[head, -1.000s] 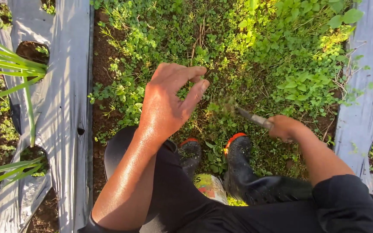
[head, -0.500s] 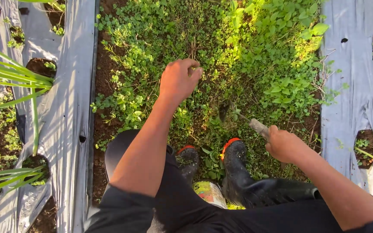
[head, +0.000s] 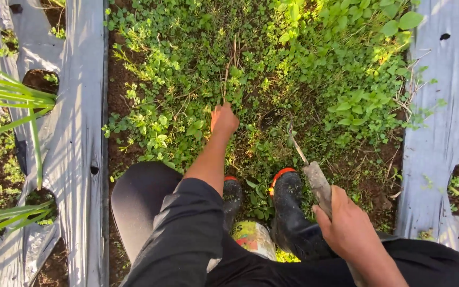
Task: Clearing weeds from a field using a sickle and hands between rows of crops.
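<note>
My left hand (head: 223, 119) reaches forward and down into the low green weeds (head: 251, 69), its fingers closed around a clump of thin dry stems (head: 229, 66) that stick up from the ground. My right hand (head: 346, 226) is near the bottom right, gripping the pale handle of a small sickle (head: 314, 178); its thin curved blade points forward into the weeds by the right boot. Two black rubber boots (head: 288, 199) with red rims stand in the weedy strip below the hands.
Grey plastic mulch sheets (head: 81, 106) border the weed strip on both sides (head: 442, 106), with planting holes. Long-leaved green plants (head: 6, 98) grow from the left holes. A round black seat (head: 144, 196) lies under the left leg. A colourful container (head: 253, 236) sits between the legs.
My left hand has gone from spread open above the weeds to a fist down in them, farther forward. My right hand with the sickle has drawn back toward my body.
</note>
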